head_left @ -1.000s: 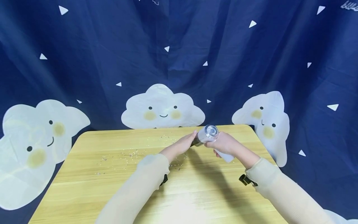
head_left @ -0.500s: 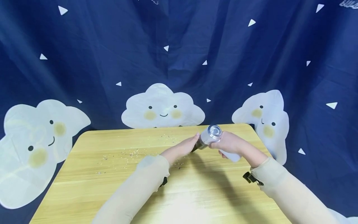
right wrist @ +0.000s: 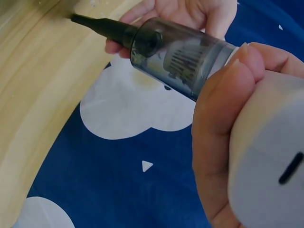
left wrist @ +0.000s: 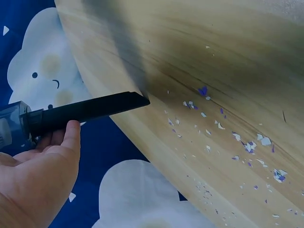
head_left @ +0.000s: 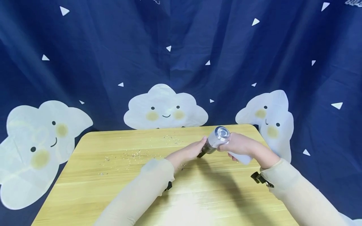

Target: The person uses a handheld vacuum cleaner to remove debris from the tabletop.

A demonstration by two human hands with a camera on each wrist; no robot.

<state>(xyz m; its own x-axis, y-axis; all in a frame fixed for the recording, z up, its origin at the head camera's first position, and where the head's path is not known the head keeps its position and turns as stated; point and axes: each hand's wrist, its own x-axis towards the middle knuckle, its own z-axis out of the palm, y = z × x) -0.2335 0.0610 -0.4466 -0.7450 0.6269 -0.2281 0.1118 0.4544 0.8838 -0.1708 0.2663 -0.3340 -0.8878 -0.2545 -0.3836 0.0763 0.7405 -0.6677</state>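
My right hand [head_left: 240, 145] grips the pale handle of a handheld vacuum cleaner [head_left: 216, 138]. In the right wrist view its fingers wrap round the white body beside the clear canister [right wrist: 180, 57]. A narrow black nozzle [left wrist: 85, 110] points down, its tip right at the wooden tabletop. My left hand [head_left: 189, 150] supports the nozzle's base; in the left wrist view mostly straight fingers [left wrist: 71, 137] touch it from below. Small white and purple scraps [left wrist: 249, 146] lie scattered over the table, close to the nozzle tip.
The wooden table [head_left: 85, 194] has rounded far corners and ends just beyond the hands. Behind it hangs a dark blue curtain [head_left: 141, 47] with clouds and triangles. More scraps [head_left: 135, 153] are spread over the table's left and far middle.
Both hands and the vacuum cleaner have slid rightward and a little toward me across the table. My grip on the handle and the support at the nozzle stay the same.
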